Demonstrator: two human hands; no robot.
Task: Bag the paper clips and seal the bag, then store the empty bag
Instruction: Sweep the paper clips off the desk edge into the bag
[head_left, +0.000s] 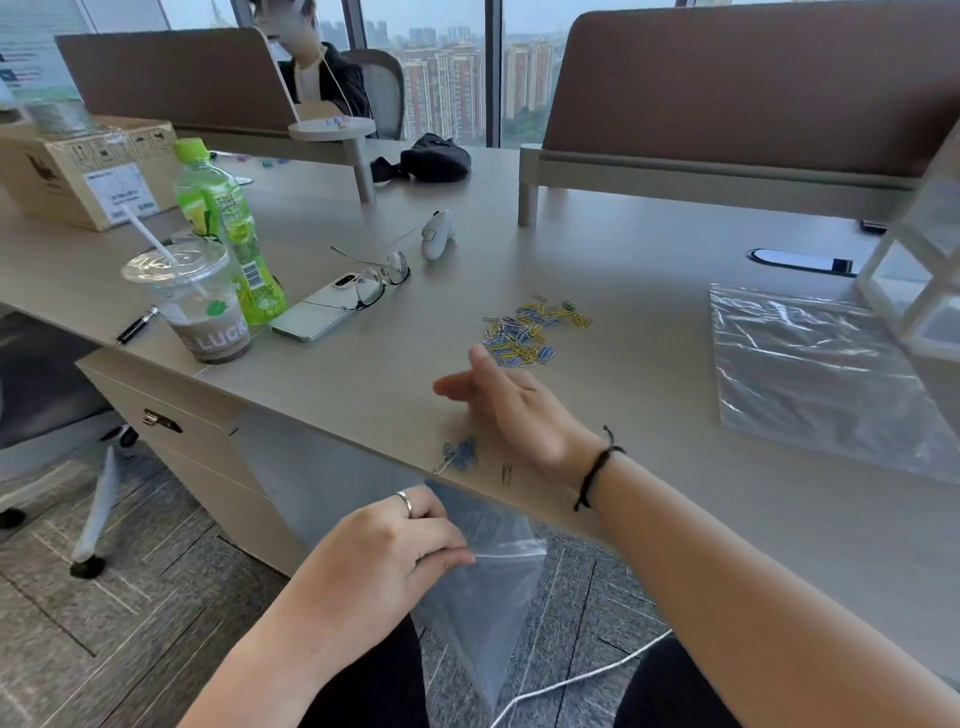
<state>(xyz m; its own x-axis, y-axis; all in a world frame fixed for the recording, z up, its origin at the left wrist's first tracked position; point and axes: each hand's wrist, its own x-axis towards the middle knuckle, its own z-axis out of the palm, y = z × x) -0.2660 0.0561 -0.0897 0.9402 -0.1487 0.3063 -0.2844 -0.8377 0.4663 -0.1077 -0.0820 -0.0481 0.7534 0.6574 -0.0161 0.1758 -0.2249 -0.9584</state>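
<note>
A pile of blue and yellow paper clips lies in the middle of the desk. A smaller bunch of blue clips and one loose clip lie at the desk's near edge. My left hand grips the top of a clear zip bag that hangs below the desk edge, under those clips. My right hand rests on the desk between the two groups, fingers apart, holding nothing. A second clear bag lies flat on the desk at the right.
At the left stand an iced coffee cup, a green bottle, a phone with glasses on it, and a pen. A white organizer stands at the right edge. A person sits behind the far divider.
</note>
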